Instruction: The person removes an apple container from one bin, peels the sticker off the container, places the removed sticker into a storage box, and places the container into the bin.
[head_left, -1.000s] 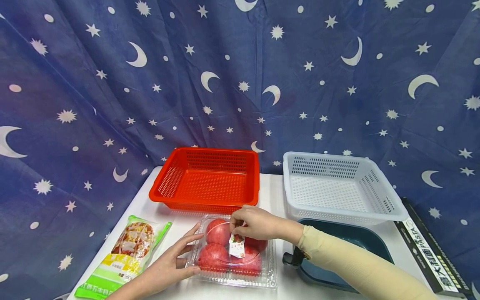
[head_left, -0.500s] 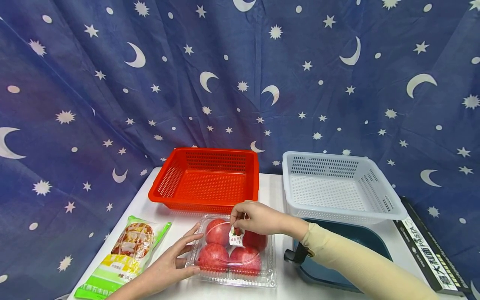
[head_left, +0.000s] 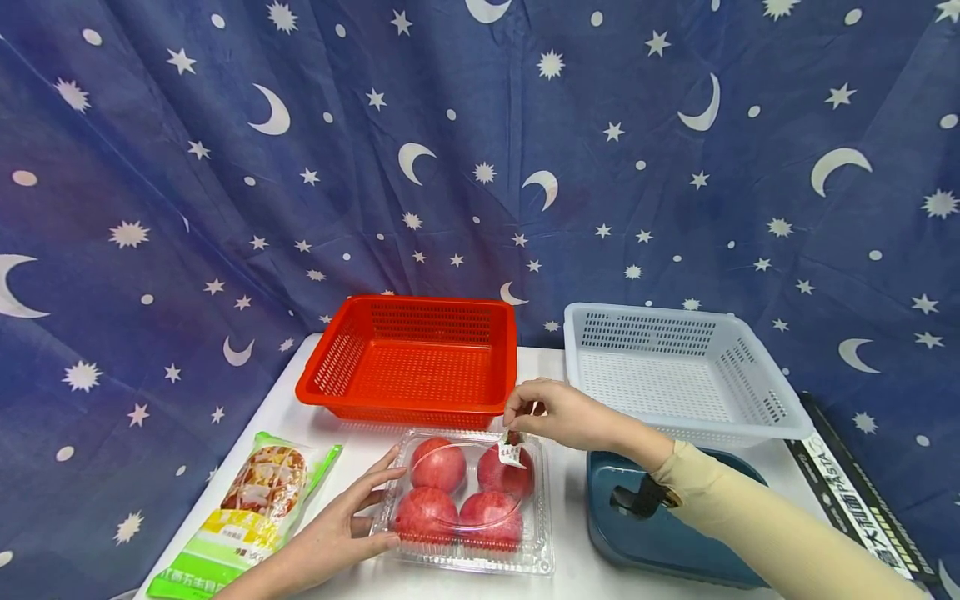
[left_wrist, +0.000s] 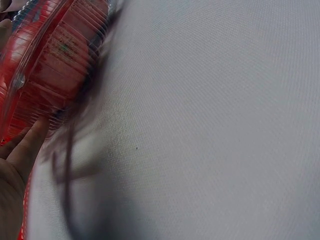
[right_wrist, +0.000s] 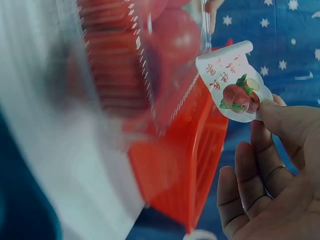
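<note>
A clear plastic clamshell box [head_left: 470, 554] holding several red apples [head_left: 438, 464] lies on the white table [head_left: 285, 408]. My left hand [head_left: 352, 517] rests with straight fingers against the box's left side; its fingertips [left_wrist: 30, 142] touch the box [left_wrist: 55, 55] in the left wrist view. My right hand [head_left: 551, 414] hovers over the box's back right corner and pinches a small white fruit label [head_left: 511, 451], which hangs clear of the lid. The label [right_wrist: 235, 82] shows printed apples, held between my thumb and fingers [right_wrist: 280, 117].
A red perforated basket [head_left: 411, 360] stands behind the box and a white perforated basket [head_left: 678, 375] at the back right. A dark teal tray [head_left: 660, 533] lies under my right forearm. A green food packet [head_left: 247, 508] lies at left. A black box [head_left: 862, 500] lines the right edge.
My right hand has peeled the label off the lid and carried it up and to the right, away from the box's centre. The left hand has stayed in place.
</note>
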